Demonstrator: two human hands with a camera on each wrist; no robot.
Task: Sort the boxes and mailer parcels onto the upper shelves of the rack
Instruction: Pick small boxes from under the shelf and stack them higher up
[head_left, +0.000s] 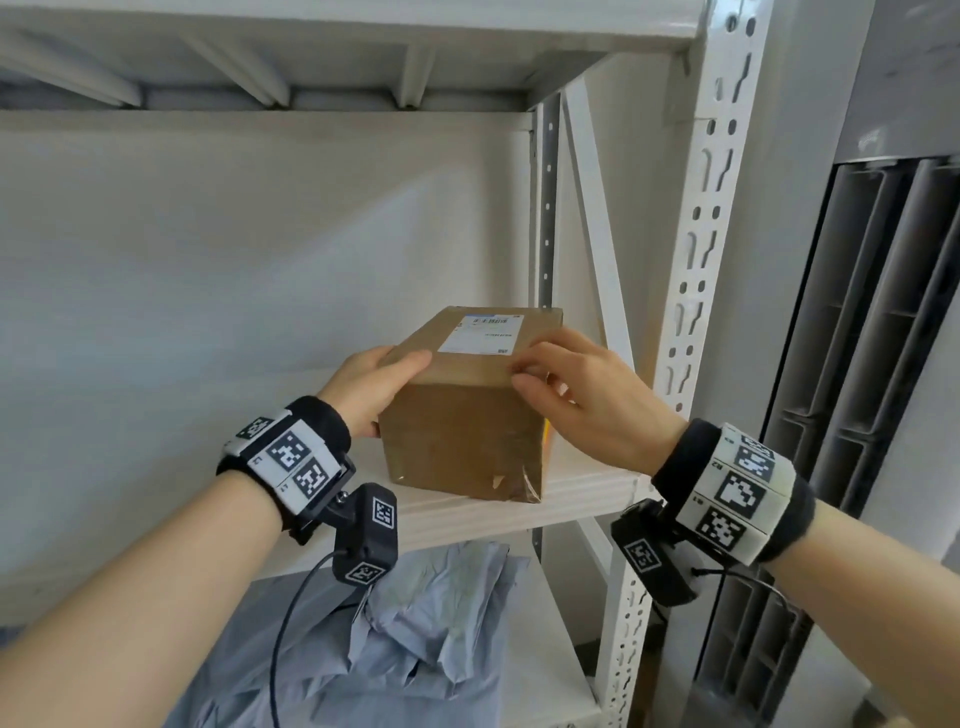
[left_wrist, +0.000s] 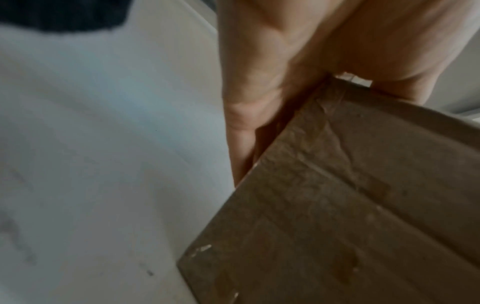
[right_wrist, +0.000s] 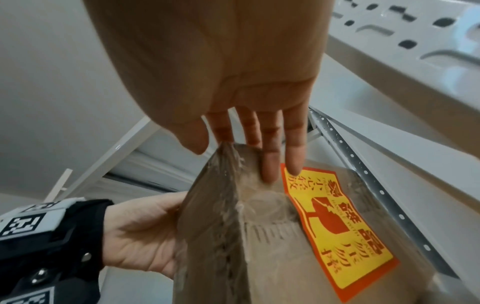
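Observation:
A brown cardboard box (head_left: 467, 431) with a white shipping label (head_left: 480, 332) stands on the white upper shelf (head_left: 582, 493), close to its front edge and right end. My left hand (head_left: 374, 384) holds the box's top left edge, thumb on the top and palm against the left face (left_wrist: 285, 61). My right hand (head_left: 576, 395) has straight fingers (right_wrist: 270, 156) touching the box's right face near its top front corner, thumb lifted off. That right face (right_wrist: 259, 246) carries a yellow and orange fragile sticker (right_wrist: 337, 222).
Grey mailer parcels (head_left: 415, 623) lie piled on the shelf below. The white slotted rack upright (head_left: 696, 260) and a diagonal brace stand just right of the box. Another shelf hangs overhead (head_left: 311, 31). A grey ribbed panel (head_left: 857, 364) is right of the rack.

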